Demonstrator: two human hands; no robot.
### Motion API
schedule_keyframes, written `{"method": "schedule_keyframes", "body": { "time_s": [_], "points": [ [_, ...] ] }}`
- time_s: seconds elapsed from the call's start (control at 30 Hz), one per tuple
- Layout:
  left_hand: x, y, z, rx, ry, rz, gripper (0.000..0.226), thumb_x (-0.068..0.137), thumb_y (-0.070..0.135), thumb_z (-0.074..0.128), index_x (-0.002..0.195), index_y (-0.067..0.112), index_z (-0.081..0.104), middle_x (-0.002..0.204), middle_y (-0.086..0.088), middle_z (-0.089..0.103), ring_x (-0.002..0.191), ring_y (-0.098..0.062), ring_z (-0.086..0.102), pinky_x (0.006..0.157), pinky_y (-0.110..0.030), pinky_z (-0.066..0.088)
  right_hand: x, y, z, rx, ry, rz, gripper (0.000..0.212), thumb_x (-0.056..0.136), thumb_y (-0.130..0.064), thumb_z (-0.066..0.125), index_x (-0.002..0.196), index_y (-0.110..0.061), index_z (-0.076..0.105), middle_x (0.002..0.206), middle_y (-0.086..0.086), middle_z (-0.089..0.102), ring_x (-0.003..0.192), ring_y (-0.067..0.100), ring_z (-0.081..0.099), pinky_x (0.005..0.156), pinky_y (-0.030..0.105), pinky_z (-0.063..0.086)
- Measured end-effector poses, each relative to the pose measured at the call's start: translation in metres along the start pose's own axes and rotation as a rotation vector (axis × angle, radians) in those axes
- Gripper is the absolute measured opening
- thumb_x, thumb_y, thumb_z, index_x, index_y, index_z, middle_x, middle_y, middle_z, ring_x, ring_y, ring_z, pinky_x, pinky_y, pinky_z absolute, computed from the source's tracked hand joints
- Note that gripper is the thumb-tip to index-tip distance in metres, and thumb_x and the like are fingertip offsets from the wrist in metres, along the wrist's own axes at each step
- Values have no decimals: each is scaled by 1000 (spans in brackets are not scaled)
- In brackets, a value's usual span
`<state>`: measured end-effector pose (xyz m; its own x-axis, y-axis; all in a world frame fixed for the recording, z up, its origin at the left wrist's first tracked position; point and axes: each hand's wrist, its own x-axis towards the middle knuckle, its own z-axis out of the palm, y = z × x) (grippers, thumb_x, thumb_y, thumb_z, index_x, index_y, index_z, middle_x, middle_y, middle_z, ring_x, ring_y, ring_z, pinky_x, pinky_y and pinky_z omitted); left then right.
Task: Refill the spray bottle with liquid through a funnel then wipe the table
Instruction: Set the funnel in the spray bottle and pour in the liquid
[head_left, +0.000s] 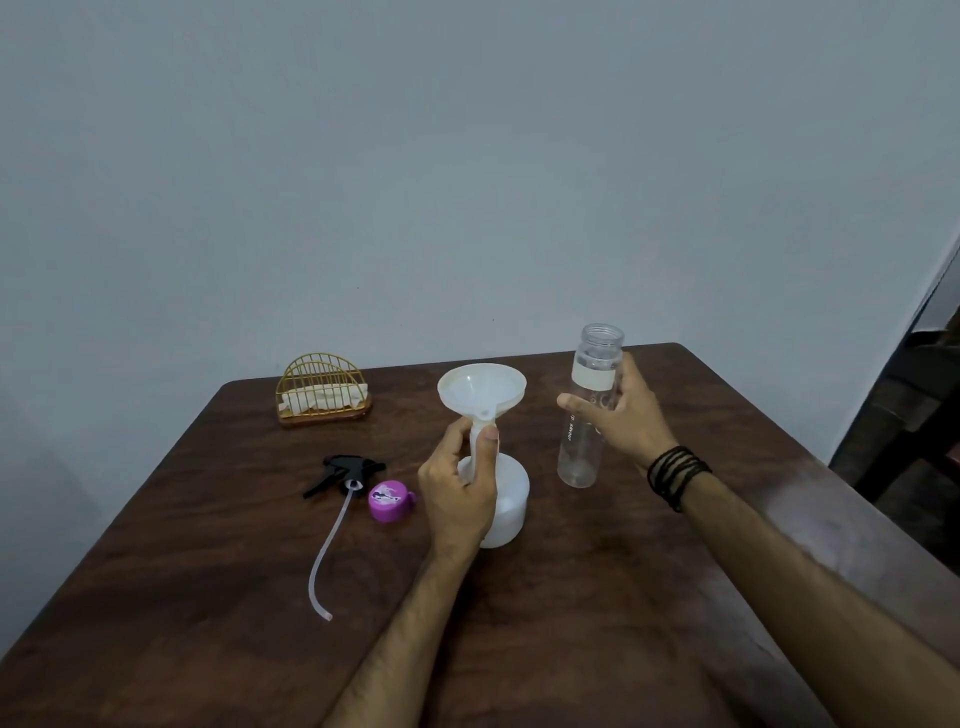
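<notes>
A white spray bottle (506, 501) stands open near the table's middle. A translucent white funnel (482, 387) sits above it, its stem running down toward the bottle's neck. My left hand (460, 483) grips that stem between thumb and fingers and covers the neck. To the right, a clear bottle (582, 457) with no cap stands on the table and looks nearly empty. My right hand (621, 415) is wrapped around its upper half, thumb in front. The black spray head (345, 472) with its long tube (324, 561) lies at the left.
A purple cap (390, 500) lies beside the spray head. A gold wire holder (323, 392) with white napkins stands at the back left of the brown wooden table (571, 623). Dark furniture (924, 415) is past the table's right edge.
</notes>
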<state>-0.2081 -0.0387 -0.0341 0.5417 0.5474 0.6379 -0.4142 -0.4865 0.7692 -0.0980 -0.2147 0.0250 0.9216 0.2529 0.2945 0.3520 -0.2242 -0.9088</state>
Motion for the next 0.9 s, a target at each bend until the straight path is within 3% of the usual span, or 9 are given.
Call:
{"method": "schedule_keyframes", "body": {
  "time_s": [0.17,0.33,0.47,0.53,0.63,0.73,0.9],
  "points": [
    [-1,1,-1,-12,0,-11,45,95,48,55,111,10,72,101,4,75,96,-8,69,75,-21,56,-5,-2,3,-74,-28,-29,67,72,-36,87,127,-25,50,120,-8,67,104,3,65,90,23,53],
    [-3,6,-1,-9,-1,-31,25,95,48,57,109,30,67,101,25,70,98,-3,69,77,-27,59,-9,-3,3,-100,1,-26,68,70,-37,88,123,-23,48,118,-9,65,106,7,65,79,11,51],
    [-4,4,-2,-2,2,-42,22,96,46,58,110,31,67,99,23,71,96,-6,70,77,-35,62,-15,-5,1,-162,68,-70,96,64,-51,88,139,-25,34,140,-3,47,125,15,52,101,31,47],
    [-4,3,-2,-13,1,-39,27,96,45,58,109,25,70,100,14,74,95,-11,71,77,-39,62,-24,-12,3,-238,204,-220,92,68,-43,86,140,-18,35,140,0,41,130,15,40,108,31,37],
    [-2,1,-1,-15,-4,-36,31,96,44,59,107,18,72,100,6,75,95,-14,71,77,-43,61,-42,-39,7,-252,377,-576,70,66,-22,77,129,-9,50,130,0,46,120,12,40,105,27,33],
    [-2,2,-2,-9,-22,-31,41,97,45,57,117,12,71,109,2,76,102,-13,71,82,-41,61,-52,-63,16,-298,247,-772,52,67,-16,78,117,-15,66,128,1,52,120,17,44,103,28,34],
    [-2,4,-5,-13,-43,8,39,98,41,57,121,12,70,105,3,76,95,-12,71,74,-29,57,-42,-65,27,-539,-51,-842,30,78,-37,82,105,-27,75,135,0,55,129,22,42,109,32,33]
  ]
}}
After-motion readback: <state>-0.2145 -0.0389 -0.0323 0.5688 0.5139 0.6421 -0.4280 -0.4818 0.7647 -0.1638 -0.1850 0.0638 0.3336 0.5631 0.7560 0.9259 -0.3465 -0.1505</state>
